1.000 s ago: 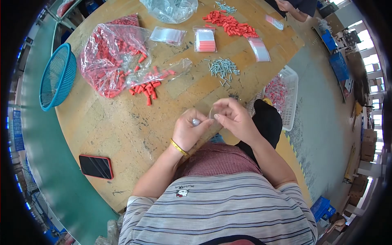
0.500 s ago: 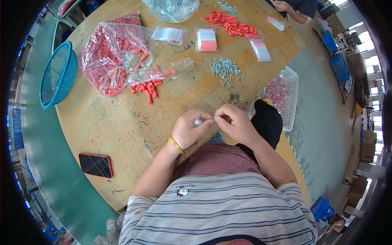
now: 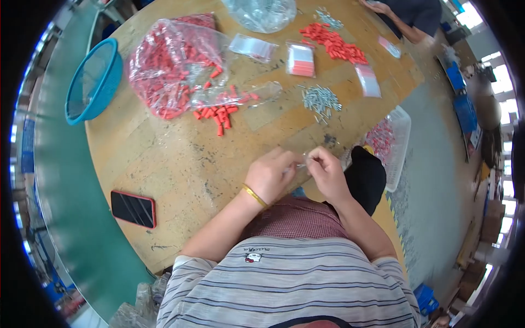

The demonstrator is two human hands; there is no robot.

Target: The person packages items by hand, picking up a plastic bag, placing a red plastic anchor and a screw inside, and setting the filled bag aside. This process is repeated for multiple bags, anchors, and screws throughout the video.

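My left hand (image 3: 272, 174), with a yellow bracelet at the wrist, is closed on a small clear plastic bag (image 3: 299, 164) near the table's front edge. Just right of it, my right hand (image 3: 326, 172) pinches the same bag between thumb and forefinger. What the bag holds is too small to tell. Beyond my hands lie a pile of screws (image 3: 321, 100) and some loose red plugs (image 3: 220, 116). A stack of small bags (image 3: 300, 59) is farther back, near a heap of red plugs (image 3: 334, 42).
A large bag of red plugs (image 3: 158, 71) and a blue basket (image 3: 116, 76) are at the left. A phone (image 3: 133, 209) lies front left on the table (image 3: 180, 158). A white crate (image 3: 403, 136) stands below the right edge. Another person's arm (image 3: 402, 24) is at the back right.
The view has shifted, so the table items appear farther right. My left hand has turned, its back now facing up, and the clear bag now shows between my hands.
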